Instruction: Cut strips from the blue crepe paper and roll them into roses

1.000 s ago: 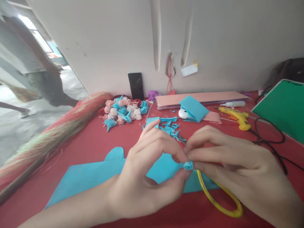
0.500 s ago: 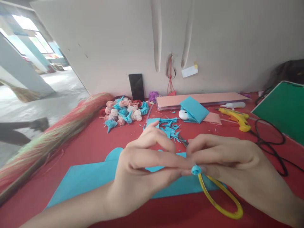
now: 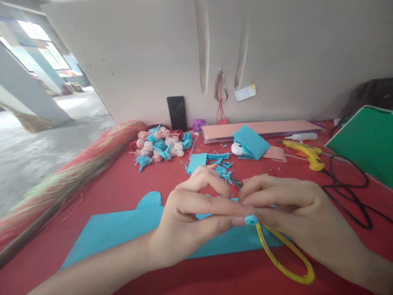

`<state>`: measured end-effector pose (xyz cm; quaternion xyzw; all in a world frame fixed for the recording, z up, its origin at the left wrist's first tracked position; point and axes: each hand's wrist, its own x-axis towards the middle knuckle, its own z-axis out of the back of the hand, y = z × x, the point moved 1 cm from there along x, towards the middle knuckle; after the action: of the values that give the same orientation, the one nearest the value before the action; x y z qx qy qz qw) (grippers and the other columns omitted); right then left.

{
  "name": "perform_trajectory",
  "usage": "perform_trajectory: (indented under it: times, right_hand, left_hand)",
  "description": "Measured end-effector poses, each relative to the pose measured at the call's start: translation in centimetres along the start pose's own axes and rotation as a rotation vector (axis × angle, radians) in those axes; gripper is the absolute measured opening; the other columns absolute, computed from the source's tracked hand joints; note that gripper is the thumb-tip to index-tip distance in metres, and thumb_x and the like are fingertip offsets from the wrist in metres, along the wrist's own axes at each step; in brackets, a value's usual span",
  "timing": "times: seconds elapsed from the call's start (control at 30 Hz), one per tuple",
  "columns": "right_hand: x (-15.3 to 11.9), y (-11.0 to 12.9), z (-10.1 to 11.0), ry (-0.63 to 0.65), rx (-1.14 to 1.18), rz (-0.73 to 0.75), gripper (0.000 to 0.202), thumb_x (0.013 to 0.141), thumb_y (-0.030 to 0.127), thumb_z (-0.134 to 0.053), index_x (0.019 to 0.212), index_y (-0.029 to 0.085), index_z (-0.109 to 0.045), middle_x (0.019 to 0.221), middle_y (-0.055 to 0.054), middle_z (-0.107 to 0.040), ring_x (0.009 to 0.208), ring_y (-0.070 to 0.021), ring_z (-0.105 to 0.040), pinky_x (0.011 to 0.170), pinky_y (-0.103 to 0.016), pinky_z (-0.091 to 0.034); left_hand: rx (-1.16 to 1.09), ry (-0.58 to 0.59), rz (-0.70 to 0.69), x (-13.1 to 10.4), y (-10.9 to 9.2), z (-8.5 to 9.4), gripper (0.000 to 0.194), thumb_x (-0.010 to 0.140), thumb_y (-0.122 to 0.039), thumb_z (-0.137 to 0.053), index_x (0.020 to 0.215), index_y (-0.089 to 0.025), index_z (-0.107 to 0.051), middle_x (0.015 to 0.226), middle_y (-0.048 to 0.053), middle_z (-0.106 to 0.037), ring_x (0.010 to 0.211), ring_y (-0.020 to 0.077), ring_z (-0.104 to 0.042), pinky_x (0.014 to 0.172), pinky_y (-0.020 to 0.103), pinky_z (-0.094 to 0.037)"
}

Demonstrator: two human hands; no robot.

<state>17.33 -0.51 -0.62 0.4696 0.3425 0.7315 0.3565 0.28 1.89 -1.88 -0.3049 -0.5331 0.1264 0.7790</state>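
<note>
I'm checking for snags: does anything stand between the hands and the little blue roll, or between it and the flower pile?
Nothing visible blocks the little blue roll: the left hand and right hand both touch it. Toward the flower pile, the left hand lies across the way in this view, with blue paper scraps beyond.

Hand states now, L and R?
Left hand: closed, fingers pinching the small rolled blue paper piece.
Right hand: closed, fingers pinching the same piece from its other side.

Left-side daylight glare, slight blur.
</note>
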Motion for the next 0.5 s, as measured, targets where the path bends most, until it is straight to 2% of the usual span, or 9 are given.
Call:
perform_trajectory:
  times: [0.13,0.2,0.27,0.37,0.4,0.43,0.47,0.5]
  right_hand:
    - [0.0,-0.2,-0.1,0.003,-0.026,-0.015,0.008,0.075,0.017,-0.072,0.071,0.024,-0.072,0.071,0.003,-0.073,0.063,-0.0112,-0.067,0.052,-0.015,-0.051]
    - [-0.1,-0.3,-0.1,-0.029,-0.068,-0.031,0.009,0.075,0.019,-0.072,0.081,0.026,-0.070,0.070,0.004,-0.069,0.062,-0.0113,-0.064,0.050,-0.017,-0.051]
    - [-0.5,-0.1,-0.3,-0.167,-0.141,0.024,0.016,0.076,0.016,-0.068,0.088,0.027,-0.066,0.071,0.004,-0.063,0.060,-0.0104,-0.060,0.048,-0.017,-0.049]
    - [-2.0,0.4,-2.1,-0.373,-0.234,0.236,0.016,0.080,0.008,-0.057,0.076,0.023,-0.055,0.071,0.003,-0.055,0.063,-0.0105,-0.057,0.053,-0.018,-0.049]
    - [-2.5,0.3,-3.5,-0.248,-0.219,0.255,0.017,0.084,0.008,-0.056,0.077,0.023,-0.054,0.069,0.004,-0.056,0.064,-0.0103,-0.058,0.058,-0.019,-0.051]
    - [-3.1,0.1,-5.0,-0.106,-0.142,0.297,0.017,0.090,0.012,-0.051,0.078,0.024,-0.053,0.066,0.005,-0.057,0.059,-0.0084,-0.057,0.056,-0.017,-0.050]
    - [-3.5,-0.3,-6.9,0.217,-0.127,0.282,0.013,0.094,0.022,-0.049,0.084,0.026,-0.057,0.076,0.005,-0.062,0.066,-0.0088,-0.060,0.060,-0.018,-0.052]
    - [-3.7,-1.0,-8.6,0.325,-0.150,0.243,0.011,0.094,0.029,-0.051,0.092,0.026,-0.061,0.090,0.001,-0.065,0.074,-0.0114,-0.062,0.066,-0.023,-0.054]
  left_hand:
    - [0.043,0.035,-0.067,0.4,-0.4,0.2,0.018,0.086,-0.025,-0.064,0.076,-0.014,-0.074,0.063,0.001,-0.054,0.068,0.0122,-0.056,0.071,0.026,-0.049]
    - [0.065,0.023,-0.075,0.4,-0.7,0.3,0.018,0.087,-0.025,-0.064,0.076,-0.015,-0.074,0.063,0.001,-0.055,0.067,0.0123,-0.055,0.070,0.026,-0.049]
    - [0.048,-0.034,-0.042,0.4,-0.8,0.7,0.013,0.085,-0.024,-0.066,0.078,-0.017,-0.074,0.066,0.001,-0.056,0.068,0.0122,-0.055,0.070,0.026,-0.049]
    - [-0.030,-0.207,0.057,0.5,-0.6,1.8,0.006,0.082,-0.022,-0.070,0.082,-0.024,-0.075,0.074,0.000,-0.058,0.073,0.0119,-0.055,0.070,0.024,-0.050]
    - [-0.050,-0.261,0.084,0.6,-0.4,2.3,0.007,0.082,-0.022,-0.069,0.083,-0.026,-0.075,0.078,-0.001,-0.058,0.075,0.0120,-0.055,0.070,0.024,-0.050]
    - [-0.063,-0.309,0.104,0.7,-0.2,2.8,0.007,0.083,-0.023,-0.069,0.083,-0.027,-0.074,0.081,-0.001,-0.058,0.078,0.0121,-0.055,0.071,0.025,-0.050]
    - [-0.072,-0.343,0.118,0.9,-0.1,3.3,0.007,0.083,-0.024,-0.068,0.083,-0.028,-0.074,0.083,-0.001,-0.058,0.080,0.0123,-0.055,0.072,0.025,-0.050]
    - [-0.080,-0.368,0.130,1.0,0.1,3.7,0.005,0.083,-0.026,-0.068,0.083,-0.028,-0.073,0.083,-0.001,-0.057,0.081,0.0125,-0.054,0.074,0.026,-0.050]
